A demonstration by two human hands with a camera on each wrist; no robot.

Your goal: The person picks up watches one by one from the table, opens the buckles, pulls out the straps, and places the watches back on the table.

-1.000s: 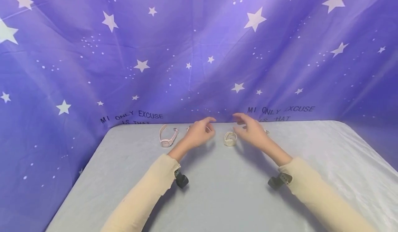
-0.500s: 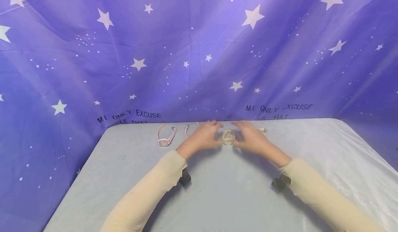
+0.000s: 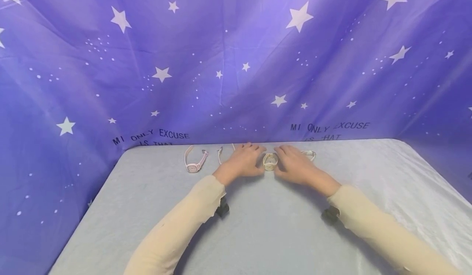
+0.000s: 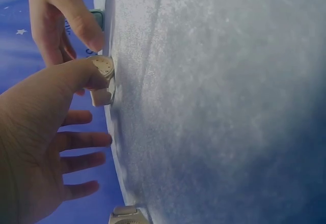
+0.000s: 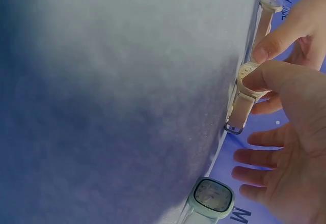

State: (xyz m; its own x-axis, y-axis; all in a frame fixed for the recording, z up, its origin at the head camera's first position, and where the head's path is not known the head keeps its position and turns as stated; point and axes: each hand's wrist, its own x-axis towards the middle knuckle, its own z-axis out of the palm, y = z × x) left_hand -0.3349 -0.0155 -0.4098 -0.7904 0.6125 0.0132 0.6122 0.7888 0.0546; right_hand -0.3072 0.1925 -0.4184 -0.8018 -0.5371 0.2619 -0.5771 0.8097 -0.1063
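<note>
A cream wristwatch (image 3: 270, 162) with a round dial stands on the table at the far edge, its strap looped up behind the face. My left hand (image 3: 245, 161) is close by its left side, thumb low and fingers spread, straight and loose. On the other side my right hand (image 3: 296, 167) mirrors it, thumb and fingertips right at the watch. In the left wrist view the left thumb (image 4: 91, 76) overlaps the dial while the four fingers extend apart from it. From the right wrist, the right thumb (image 5: 260, 79) overlaps the dial and the buckled strap end (image 5: 240, 113) hangs beside it.
A pink watch (image 3: 192, 168) stands to the left. Beside my left hand shows part of another watch (image 3: 220, 155). A pale green watch (image 5: 212, 196) with a squarish face is right of my right hand. A starry purple curtain (image 3: 236, 62) rises behind the grey-blue tablecloth (image 3: 265, 226).
Both hands have come down and inward to either side of the cream watch, the left moving right. The watch has stayed in place. The head view has tilted slightly.
</note>
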